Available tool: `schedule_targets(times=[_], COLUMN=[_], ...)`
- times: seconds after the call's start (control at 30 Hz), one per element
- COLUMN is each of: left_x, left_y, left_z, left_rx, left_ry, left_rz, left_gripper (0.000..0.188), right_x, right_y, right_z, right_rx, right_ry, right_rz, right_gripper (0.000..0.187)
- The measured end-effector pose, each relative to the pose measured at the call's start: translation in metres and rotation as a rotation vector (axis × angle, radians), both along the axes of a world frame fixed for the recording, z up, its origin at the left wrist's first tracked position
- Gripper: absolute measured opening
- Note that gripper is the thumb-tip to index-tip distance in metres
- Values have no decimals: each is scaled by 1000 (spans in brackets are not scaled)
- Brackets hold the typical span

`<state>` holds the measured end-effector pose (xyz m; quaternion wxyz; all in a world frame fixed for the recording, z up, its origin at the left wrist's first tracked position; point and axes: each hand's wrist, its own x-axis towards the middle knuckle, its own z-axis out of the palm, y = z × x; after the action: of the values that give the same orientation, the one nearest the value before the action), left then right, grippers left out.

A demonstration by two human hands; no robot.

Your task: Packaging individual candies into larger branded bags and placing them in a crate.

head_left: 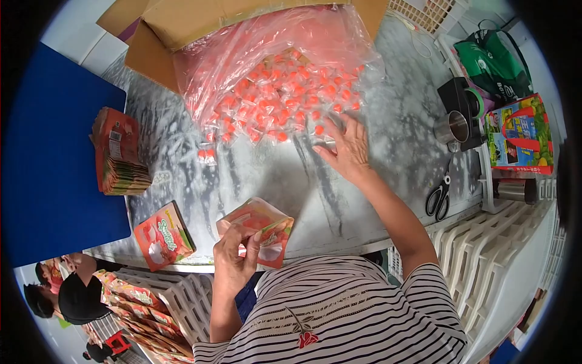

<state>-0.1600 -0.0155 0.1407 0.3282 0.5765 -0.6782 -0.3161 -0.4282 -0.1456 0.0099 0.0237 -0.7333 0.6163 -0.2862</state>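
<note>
My left hand pinches a red pouch at the table's near edge, and the pouch gapes a little at the top. My right hand is stretched over the marble-patterned table, fingers apart, with nothing visible in its grasp. Its fingertips are beside the right end of a heap of small clear packets, each with a red-orange piece inside. A pair of these packets lies apart to the left of the heap. Another red pouch lies flat to the left of my left hand.
Behind the heap stands an open cardboard box lined with clear plastic. A stack of pouches sits at left by a blue board. On the right are scissors, a metal cup and a tape dispenser. White crates stand below.
</note>
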Motion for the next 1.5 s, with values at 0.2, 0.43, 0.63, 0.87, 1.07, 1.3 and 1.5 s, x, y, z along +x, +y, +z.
schedule_targets(times=[0.2,0.43,0.63,0.87,1.07,1.3,1.5], left_x=[3,2,4,-1,-6,-1,2], left_y=[3,4,7,5,2,7,5], left_z=[-2,-1,-2,-6,-3,-1,-9], left_rx=[-11,13,1,-129,-106,30,-38], left_ry=[-13,3,-25,-68,-35,-68,-51], left_rz=[-8,-37,-65,-112,-149,-130,-137], left_gripper=[7,9,7,8,7,10,13], right_x=[4,-1,-18,-4,76,113,110], right_y=[-1,39,70,51,54,66,75], right_z=[-7,-1,-13,46,114,114,111], right_rx=[-15,23,-79,598,719,660,688], right_ry=[122,101,32,-1289,-1807,-1271,-1215], right_rz=[135,133,183,-50,363,521,564], right_gripper=[47,36,19,16,19,15,16])
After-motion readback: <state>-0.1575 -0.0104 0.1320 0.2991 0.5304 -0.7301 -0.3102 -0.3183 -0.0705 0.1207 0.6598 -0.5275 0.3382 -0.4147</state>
